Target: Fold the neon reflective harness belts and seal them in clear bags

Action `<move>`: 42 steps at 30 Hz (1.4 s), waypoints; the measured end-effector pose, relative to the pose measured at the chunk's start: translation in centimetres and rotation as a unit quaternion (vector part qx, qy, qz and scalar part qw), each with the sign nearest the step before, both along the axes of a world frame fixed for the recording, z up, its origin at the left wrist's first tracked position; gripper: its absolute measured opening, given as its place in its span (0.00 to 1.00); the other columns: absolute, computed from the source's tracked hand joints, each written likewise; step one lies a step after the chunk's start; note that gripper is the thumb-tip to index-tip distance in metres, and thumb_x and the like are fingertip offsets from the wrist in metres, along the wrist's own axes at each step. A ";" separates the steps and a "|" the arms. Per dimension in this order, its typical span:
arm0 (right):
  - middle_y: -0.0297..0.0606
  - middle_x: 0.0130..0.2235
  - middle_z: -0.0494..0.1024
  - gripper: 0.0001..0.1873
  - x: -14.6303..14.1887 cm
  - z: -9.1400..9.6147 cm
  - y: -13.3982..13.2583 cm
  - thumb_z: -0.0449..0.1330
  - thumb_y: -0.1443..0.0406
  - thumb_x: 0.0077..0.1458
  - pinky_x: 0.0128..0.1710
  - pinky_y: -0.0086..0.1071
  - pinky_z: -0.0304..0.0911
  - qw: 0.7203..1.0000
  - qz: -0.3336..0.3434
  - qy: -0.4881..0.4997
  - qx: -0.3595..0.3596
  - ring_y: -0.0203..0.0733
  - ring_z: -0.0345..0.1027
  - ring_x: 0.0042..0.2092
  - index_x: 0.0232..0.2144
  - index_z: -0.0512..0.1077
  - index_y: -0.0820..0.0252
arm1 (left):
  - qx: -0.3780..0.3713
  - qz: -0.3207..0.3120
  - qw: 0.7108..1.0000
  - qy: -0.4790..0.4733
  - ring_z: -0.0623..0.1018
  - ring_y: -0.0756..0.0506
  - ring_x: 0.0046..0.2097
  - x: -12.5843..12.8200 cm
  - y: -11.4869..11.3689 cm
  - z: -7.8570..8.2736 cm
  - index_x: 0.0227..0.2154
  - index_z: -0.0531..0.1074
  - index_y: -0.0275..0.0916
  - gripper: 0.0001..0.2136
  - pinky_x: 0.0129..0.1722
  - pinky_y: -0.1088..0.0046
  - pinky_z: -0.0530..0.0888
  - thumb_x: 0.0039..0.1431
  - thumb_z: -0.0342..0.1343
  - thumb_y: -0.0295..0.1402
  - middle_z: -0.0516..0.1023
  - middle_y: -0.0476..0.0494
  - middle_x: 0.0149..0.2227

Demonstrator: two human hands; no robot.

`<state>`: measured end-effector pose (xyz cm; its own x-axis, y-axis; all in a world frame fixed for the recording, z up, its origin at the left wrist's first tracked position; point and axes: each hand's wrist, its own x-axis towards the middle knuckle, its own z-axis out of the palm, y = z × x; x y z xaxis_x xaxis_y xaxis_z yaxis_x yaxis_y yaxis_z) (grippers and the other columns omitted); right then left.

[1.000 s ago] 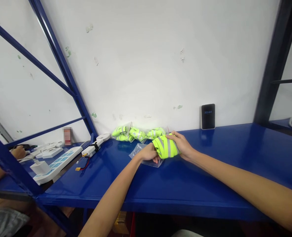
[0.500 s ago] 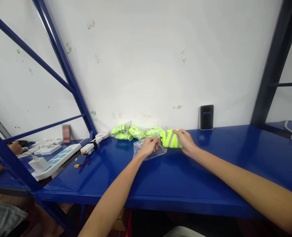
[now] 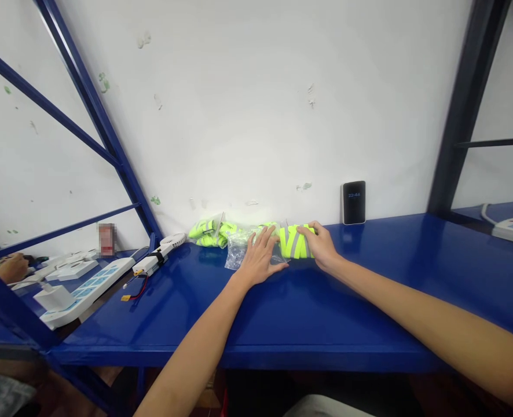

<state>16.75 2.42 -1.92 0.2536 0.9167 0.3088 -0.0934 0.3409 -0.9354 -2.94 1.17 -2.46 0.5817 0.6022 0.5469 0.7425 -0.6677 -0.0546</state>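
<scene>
My left hand [image 3: 259, 258] lies flat with spread fingers on a clear plastic bag [image 3: 238, 253] on the blue shelf [image 3: 326, 307]. My right hand [image 3: 321, 245] is curled round the right end of a folded neon-yellow reflective vest [image 3: 294, 241], which rests on the shelf by the wall. The vest's left end meets the bag's mouth under my left fingers. Whether it is inside the bag I cannot tell.
More bagged yellow vests [image 3: 211, 230] lie against the wall to the left. A small black clock [image 3: 354, 202] leans on the wall. Farther left are a white fan [image 3: 172, 239], a wired battery pack [image 3: 146, 267], a power strip [image 3: 83, 286] and another person's hand [image 3: 11, 267]. Blue rack posts stand at both sides.
Both hands moved the vest and bag back toward the wall. My left hand let go of its pinch on the bag and now lies flat on it.
</scene>
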 end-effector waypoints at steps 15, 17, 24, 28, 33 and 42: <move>0.28 0.27 0.65 0.11 -0.3 0.5 -1.1 0.61 0.59 0.48 0.32 0.31 0.54 0.977 0.038 -0.161 0.131 0.38 0.58 0.31 0.25 0.64 0.56 | -0.055 0.015 0.997 -0.054 0.53 0.32 0.68 0.3 -0.6 0.2 0.64 0.47 0.41 0.51 0.65 0.45 0.41 0.41 0.62 0.59 0.59 0.33 0.64; 0.28 0.27 0.66 0.10 -0.4 0.3 -1.0 0.61 0.59 0.48 0.33 0.31 0.54 0.980 0.044 -0.162 0.109 0.39 0.59 0.31 0.25 0.64 0.56 | -0.041 0.012 0.998 -0.051 0.58 0.33 0.65 0.5 -0.8 0.2 0.64 0.50 0.42 0.50 0.65 0.45 0.41 0.41 0.63 0.59 0.62 0.33 0.62; 0.31 0.34 0.72 0.09 -0.8 -0.3 -1.0 0.61 0.59 0.47 0.40 0.32 0.58 0.981 0.093 -0.139 0.097 0.41 0.63 0.38 0.28 0.66 0.56 | -0.043 0.004 0.999 -0.032 0.59 0.33 0.65 1.1 -1.0 0.0 0.63 0.49 0.42 0.49 0.65 0.45 0.43 0.42 0.63 0.57 0.62 0.32 0.61; 0.31 0.33 0.71 0.08 -1.0 -0.2 -1.4 0.59 0.60 0.48 0.41 0.34 0.59 0.976 0.087 -0.180 0.090 0.42 0.64 0.37 0.31 0.66 0.56 | -0.045 0.007 0.999 -0.030 0.59 0.32 0.64 1.4 -1.2 0.1 0.64 0.47 0.41 0.50 0.64 0.44 0.43 0.42 0.63 0.56 0.62 0.32 0.61; 0.36 0.45 0.70 0.15 -1.8 -0.6 -2.0 0.55 0.61 0.51 0.53 0.38 0.56 0.972 0.097 -0.174 0.122 0.46 0.63 0.49 0.43 0.65 0.53 | -0.034 -0.008 0.998 -0.044 0.63 0.34 0.62 2.2 -1.8 0.7 0.64 0.48 0.42 0.47 0.65 0.46 0.44 0.45 0.62 0.55 0.64 0.33 0.60; 0.35 0.39 0.76 0.24 1.2 0.3 0.4 0.61 0.63 0.46 0.36 0.33 0.66 0.937 0.339 -0.080 -0.031 0.44 0.71 0.40 0.48 0.69 0.52 | -0.037 -0.045 0.997 -0.055 0.67 0.35 0.58 0.7 -1.5 1.5 0.60 0.57 0.44 0.37 0.59 0.55 0.59 0.49 0.62 0.51 0.68 0.37 0.57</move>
<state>17.95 2.80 -1.59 -0.4383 0.8677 0.2346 -0.1257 0.1993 -0.9718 -2.27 -0.36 -0.93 0.5736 0.5923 0.5658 0.6788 -0.7303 0.0764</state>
